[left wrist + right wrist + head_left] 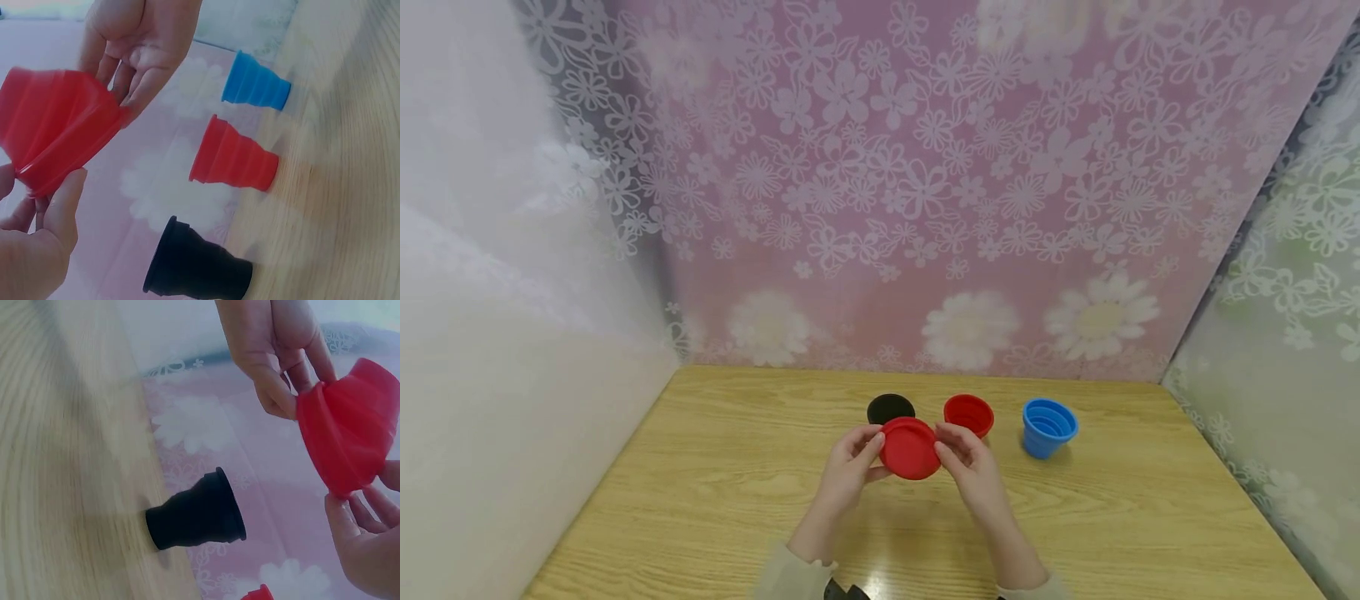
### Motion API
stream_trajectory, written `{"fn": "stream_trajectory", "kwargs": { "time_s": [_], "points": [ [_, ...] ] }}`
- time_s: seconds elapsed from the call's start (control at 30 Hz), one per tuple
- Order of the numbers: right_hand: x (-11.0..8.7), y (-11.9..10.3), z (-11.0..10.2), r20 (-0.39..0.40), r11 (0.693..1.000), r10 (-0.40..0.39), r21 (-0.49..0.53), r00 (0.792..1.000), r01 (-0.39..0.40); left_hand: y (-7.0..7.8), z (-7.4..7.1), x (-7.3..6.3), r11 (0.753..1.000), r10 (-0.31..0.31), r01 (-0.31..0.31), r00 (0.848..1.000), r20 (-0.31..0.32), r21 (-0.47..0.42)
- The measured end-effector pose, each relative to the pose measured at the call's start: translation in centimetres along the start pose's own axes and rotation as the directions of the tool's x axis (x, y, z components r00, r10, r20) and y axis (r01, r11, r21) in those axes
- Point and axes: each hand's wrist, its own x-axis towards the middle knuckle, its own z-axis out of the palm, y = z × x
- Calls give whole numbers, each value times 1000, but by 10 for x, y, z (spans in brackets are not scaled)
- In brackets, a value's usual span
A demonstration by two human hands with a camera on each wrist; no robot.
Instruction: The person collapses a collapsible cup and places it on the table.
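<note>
Left hand (850,467) and right hand (973,468) pinch the held cup (910,450), mouth down, long axis tilted; beyond their fingers stand black cup (891,407), red cup (967,412), blue cup (1047,429).

Left grip (849,464), right grip (973,467); both pinched

Held red cup (910,450) — white-flowered pink backdrop (865,192)

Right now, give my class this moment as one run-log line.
left hand + right hand: grip front red cup | state: raised off table | standing: black cup, rear red cup, blue cup
</note>
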Motion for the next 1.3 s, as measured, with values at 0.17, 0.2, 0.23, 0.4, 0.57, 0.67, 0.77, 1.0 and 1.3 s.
{"fn": "stream_trajectory", "kwargs": {
  "time_s": [0.17,0.2,0.23,0.4,0.57,0.67,0.77,1.0,1.3],
  "points": [
    [-3,0,5,-5,978,43,204,999,-41,-2,7,-1,988,30,-36,999,-46,-153],
    [-4,0,7,1,968,42,249,999,-41,-3,9,-1,981,41,-49,998,-50,-189],
    [-4,1,8,9,958,38,283,999,-39,-4,10,-1,972,51,-62,997,-56,-229],
    [-6,5,16,47,925,-6,381,999,-12,-7,19,-3,905,103,-127,991,-81,-405],
    [-6,7,23,42,902,-16,431,999,-4,-10,30,-5,859,102,-129,991,-81,-496],
    [-6,7,24,40,890,-16,455,999,-4,-11,32,-6,849,98,-120,993,-70,-514],
    [-6,6,22,51,891,-23,454,998,-3,-11,29,-6,851,85,-95,995,-43,-516],
    [-2,5,13,87,929,-11,370,996,-22,-5,16,-3,941,19,-18,1000,-3,-337],
    [5,3,-7,129,970,-31,245,991,-2,-2,5,4,993,-28,29,1000,6,-111]
  ]
}}
